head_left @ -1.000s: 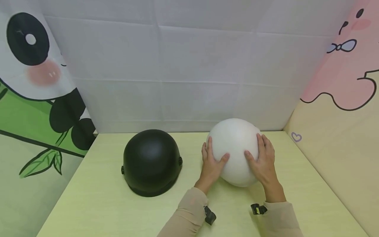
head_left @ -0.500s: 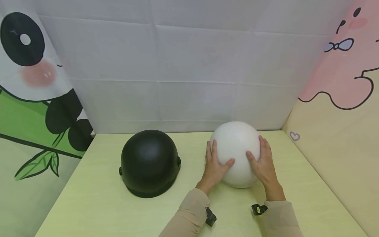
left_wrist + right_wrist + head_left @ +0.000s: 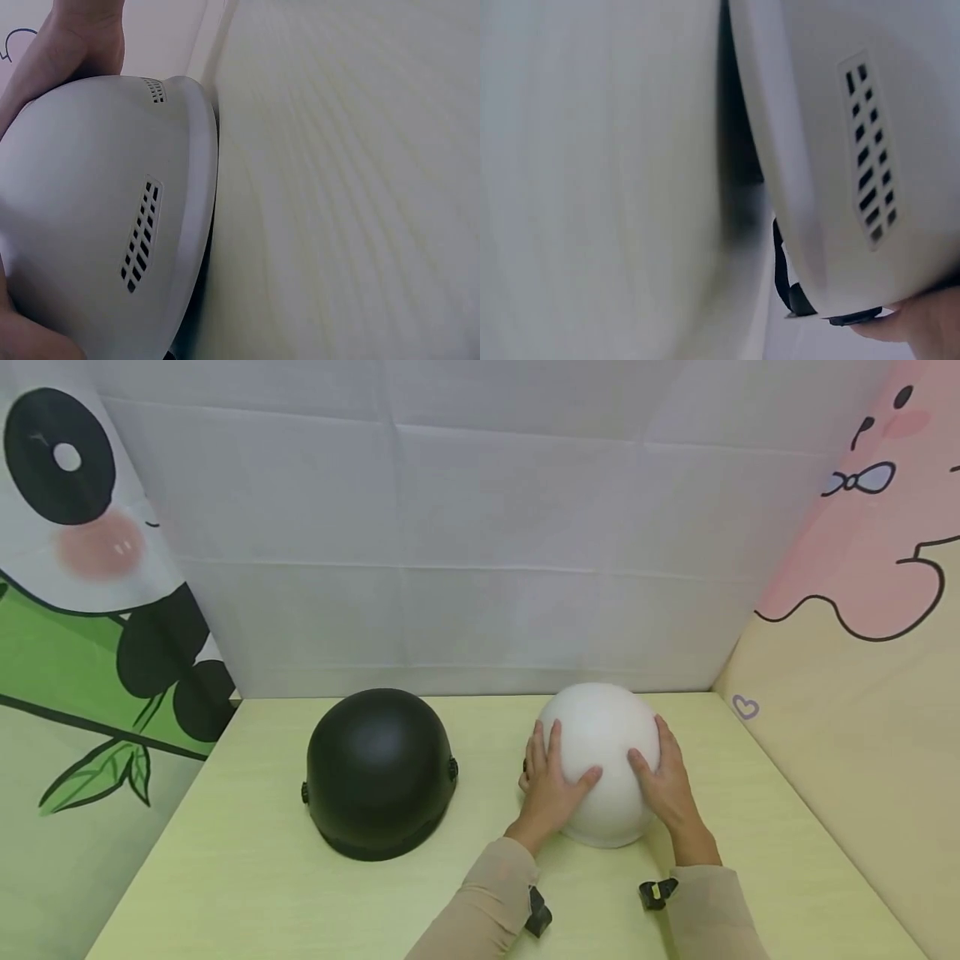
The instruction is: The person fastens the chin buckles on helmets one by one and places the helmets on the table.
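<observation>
A smooth white helmet (image 3: 607, 735) is at the right of the head view, dome up. My left hand (image 3: 553, 789) grips its left side, thumb on the dome. From the opposite side my right hand (image 3: 670, 789) holds it with spread, bent fingers. Slotted vents (image 3: 139, 240) show in the left wrist view, where the rim lies close over the table. A dark gap runs under the rim in the right wrist view, and a black strap (image 3: 781, 270) hangs there. To the left, a black helmet (image 3: 381, 768) sits dome up, apart from both hands.
The pale yellow-green table (image 3: 300, 902) carries both helmets. Behind it hangs a white cloth backdrop (image 3: 480, 527). Side walls with cartoon prints, a green and white one (image 3: 97, 635) and a pink one (image 3: 847, 552), flank the table.
Both hands have brought the white helmet downward in the head view, a little toward me. The black helmet stays put on the table.
</observation>
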Tool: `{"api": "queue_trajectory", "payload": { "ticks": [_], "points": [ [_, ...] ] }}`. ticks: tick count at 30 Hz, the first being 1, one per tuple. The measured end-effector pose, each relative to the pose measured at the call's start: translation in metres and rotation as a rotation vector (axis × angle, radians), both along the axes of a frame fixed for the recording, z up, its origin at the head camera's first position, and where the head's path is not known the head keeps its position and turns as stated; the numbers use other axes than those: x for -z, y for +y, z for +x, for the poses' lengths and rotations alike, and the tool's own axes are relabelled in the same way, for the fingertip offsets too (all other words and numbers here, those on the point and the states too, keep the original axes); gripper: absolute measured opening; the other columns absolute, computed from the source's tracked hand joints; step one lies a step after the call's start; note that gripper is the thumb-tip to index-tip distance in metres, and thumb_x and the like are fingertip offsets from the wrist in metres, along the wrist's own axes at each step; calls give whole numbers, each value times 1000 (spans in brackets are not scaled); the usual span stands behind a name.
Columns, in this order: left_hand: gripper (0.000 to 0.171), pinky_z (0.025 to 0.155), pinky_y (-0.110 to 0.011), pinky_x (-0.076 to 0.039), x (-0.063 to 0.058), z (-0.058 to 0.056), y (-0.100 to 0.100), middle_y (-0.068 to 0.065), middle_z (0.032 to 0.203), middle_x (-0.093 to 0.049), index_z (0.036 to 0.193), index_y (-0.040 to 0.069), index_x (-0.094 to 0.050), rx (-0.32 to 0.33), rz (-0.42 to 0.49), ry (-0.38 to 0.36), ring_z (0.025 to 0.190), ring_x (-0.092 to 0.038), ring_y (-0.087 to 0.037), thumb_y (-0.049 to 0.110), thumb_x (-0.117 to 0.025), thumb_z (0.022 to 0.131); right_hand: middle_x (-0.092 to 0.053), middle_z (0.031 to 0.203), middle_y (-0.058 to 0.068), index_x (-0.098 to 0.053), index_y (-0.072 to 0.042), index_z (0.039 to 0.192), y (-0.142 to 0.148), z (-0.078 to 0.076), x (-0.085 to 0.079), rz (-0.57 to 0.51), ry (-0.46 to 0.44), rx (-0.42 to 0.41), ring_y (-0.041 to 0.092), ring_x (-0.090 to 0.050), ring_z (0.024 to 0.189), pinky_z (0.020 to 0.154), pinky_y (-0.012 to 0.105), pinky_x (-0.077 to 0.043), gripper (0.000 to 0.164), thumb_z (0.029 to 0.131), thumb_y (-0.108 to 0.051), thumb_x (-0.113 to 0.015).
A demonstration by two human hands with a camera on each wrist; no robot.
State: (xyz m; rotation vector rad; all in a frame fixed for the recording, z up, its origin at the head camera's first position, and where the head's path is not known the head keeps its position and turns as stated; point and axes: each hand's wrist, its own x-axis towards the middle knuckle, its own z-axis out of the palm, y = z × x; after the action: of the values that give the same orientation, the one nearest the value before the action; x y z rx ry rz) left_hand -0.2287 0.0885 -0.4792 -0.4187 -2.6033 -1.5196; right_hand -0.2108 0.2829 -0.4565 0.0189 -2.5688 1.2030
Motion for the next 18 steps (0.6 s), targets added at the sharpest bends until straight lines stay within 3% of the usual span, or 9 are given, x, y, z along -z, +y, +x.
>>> {"api": "queue_trajectory", "payload": {
  "ticks": [9,18],
  "points": [
    [89,100,-62,-18,0,4,5,-5,162,7,158,26,-8,15,-61,-10,146,3,-30,58,-57,91,-11,155,30,-3,-12,157,10,-4,11,-75,-113,-13,58,-19,134,95,74,-25,72,103,-40,-41],
    [90,100,-64,-17,0,5,13,-7,162,7,158,24,-8,-19,-87,5,145,2,-33,59,-56,92,-12,155,30,-3,-13,158,14,-7,10,-87,-119,-33,60,-21,132,94,75,-26,71,103,-41,-40]
  ]
}}
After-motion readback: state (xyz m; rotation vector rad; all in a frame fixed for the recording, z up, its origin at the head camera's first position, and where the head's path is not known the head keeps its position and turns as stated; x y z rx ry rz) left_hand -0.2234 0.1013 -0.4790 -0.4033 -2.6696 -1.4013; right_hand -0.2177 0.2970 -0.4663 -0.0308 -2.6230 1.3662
